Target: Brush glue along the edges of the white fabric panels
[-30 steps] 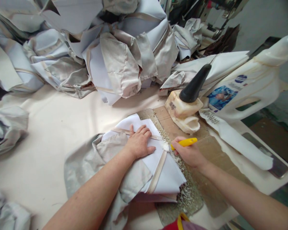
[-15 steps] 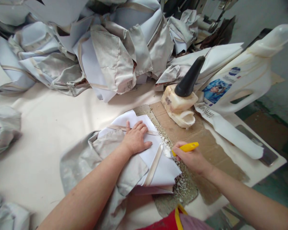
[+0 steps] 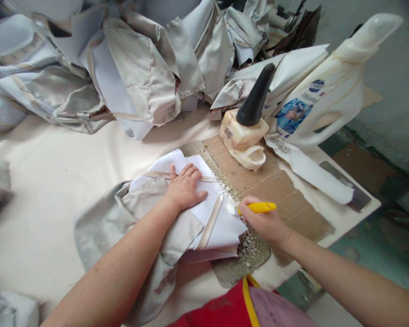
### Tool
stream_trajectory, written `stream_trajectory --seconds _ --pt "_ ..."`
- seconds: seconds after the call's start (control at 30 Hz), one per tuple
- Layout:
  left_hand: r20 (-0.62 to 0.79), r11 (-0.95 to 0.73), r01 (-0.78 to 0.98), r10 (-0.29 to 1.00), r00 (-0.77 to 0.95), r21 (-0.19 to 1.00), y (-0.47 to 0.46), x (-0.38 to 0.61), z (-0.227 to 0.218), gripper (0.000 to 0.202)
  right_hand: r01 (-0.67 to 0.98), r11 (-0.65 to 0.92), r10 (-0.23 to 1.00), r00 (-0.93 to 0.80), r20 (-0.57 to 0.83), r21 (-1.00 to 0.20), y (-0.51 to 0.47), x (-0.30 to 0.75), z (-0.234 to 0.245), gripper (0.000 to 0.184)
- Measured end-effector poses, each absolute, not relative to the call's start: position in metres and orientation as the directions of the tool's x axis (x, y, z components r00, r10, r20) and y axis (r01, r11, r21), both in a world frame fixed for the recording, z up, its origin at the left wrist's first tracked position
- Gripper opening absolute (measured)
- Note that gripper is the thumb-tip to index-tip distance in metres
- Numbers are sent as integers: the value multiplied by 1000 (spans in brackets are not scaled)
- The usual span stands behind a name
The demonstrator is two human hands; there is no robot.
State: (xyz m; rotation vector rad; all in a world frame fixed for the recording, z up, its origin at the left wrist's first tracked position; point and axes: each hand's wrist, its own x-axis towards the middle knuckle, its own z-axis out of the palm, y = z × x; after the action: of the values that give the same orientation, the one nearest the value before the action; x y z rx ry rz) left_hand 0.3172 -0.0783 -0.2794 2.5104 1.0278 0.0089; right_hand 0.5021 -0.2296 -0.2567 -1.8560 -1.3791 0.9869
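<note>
My left hand (image 3: 186,186) lies flat, fingers spread, on a white sheet-like piece (image 3: 213,227) with beige strips across it. Grey fabric (image 3: 146,213) is joined to or lies over the piece and spreads to the left under my forearm. My right hand (image 3: 264,222) grips a paintbrush (image 3: 261,207) by its yellow handle. White paste coats its bristles, which touch the right edge of the white piece. Below that edge is a board (image 3: 255,256) crusted with pale dried bits.
A cut plastic container (image 3: 243,134) with a black cone on top stands on brown cardboard (image 3: 293,204). Behind it is a large white jug (image 3: 344,86). A rolled white sheet (image 3: 316,175) lies at the table's right edge. Grey-and-white pieces (image 3: 143,72) are heaped at the back.
The view has shifted, so the scene sits further left and higher. The brush has moved slightly along the white piece's edge towards me. My left hand stays in place on the piece.
</note>
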Motion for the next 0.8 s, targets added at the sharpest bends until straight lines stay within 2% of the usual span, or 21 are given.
stream_trajectory --seconds 0.13,0.3,0.37,0.5,0.57,0.63,0.73,0.8 --pt "-152 -641 669 669 727 376 -78 319 -281 42 602 -182 983 107 -147 -777 -279 501 -254 25" --pt "-124 -654 659 669 733 371 -79 318 -280 40 629 -126 992 65 -110 -767 -305 500 -254 25" --pt "-126 -658 658 666 735 365 -79 318 -277 40 644 -139 990 113 -87 -753 -307 504 -247 25" --pt "-160 -669 657 648 745 347 -80 320 -272 40 662 -227 947 321 -4 -714 -302 511 -225 25" --pt "-184 -664 673 653 734 326 -82 323 -267 40 648 -230 935 353 19 -726 -297 510 -221 25" --pt "-210 -645 706 677 706 293 -88 324 -256 42 621 -190 958 287 -6 -760 -294 506 -226 26" --pt "-246 -612 744 703 667 269 -111 319 -230 48 583 -171 984 134 -114 -794 -297 501 -244 29" --pt "-275 -622 721 668 692 305 -136 310 -214 56 592 -218 976 146 -163 -776 -304 504 -254 31"
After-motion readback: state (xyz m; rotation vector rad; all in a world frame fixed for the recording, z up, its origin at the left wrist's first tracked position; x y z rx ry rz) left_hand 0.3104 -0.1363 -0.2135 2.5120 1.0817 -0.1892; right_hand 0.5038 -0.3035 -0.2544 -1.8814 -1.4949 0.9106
